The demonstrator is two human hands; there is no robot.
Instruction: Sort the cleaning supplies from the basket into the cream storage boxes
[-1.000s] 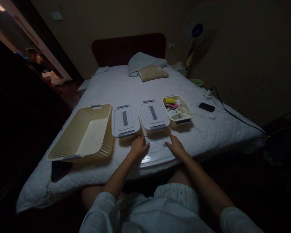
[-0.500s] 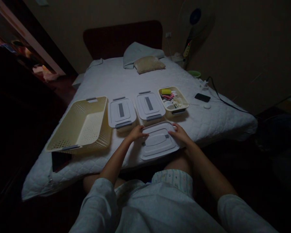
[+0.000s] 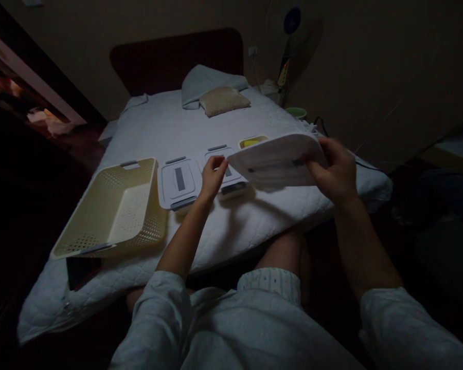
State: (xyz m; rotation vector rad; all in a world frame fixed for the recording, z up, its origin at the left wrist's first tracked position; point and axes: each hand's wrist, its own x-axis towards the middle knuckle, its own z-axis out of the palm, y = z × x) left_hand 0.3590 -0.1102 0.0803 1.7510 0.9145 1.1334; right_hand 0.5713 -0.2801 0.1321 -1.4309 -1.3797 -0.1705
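Observation:
A white plastic lid (image 3: 275,160) is raised above the bed, tilted, with its broad face partly turned toward me. My right hand (image 3: 335,172) grips its right end, thumb on the near face. At the opposite end, my left hand (image 3: 213,177) pinches the lid's left corner. Behind the lid, an uncovered bin (image 3: 268,137) shows only its far rim and a yellow item (image 3: 253,142); the rest is hidden. A closed storage box (image 3: 232,190) stands just beyond my left hand, partly covered by it. Another lidded box (image 3: 179,180) is to its left.
A large cream perforated basket (image 3: 156,221) stands at the left of the bed (image 3: 231,236). Beneath its near end lies a dark flat object (image 3: 81,270). A tan pillow (image 3: 224,100) and a pale folded cover (image 3: 204,82) lie near the headboard (image 3: 177,59). A fan (image 3: 292,20) stands behind.
Both hands have lifted the lid off the bed's front edge, up and to the right, tilting it. It now blocks most of the uncovered bin. The camera view has shifted slightly.

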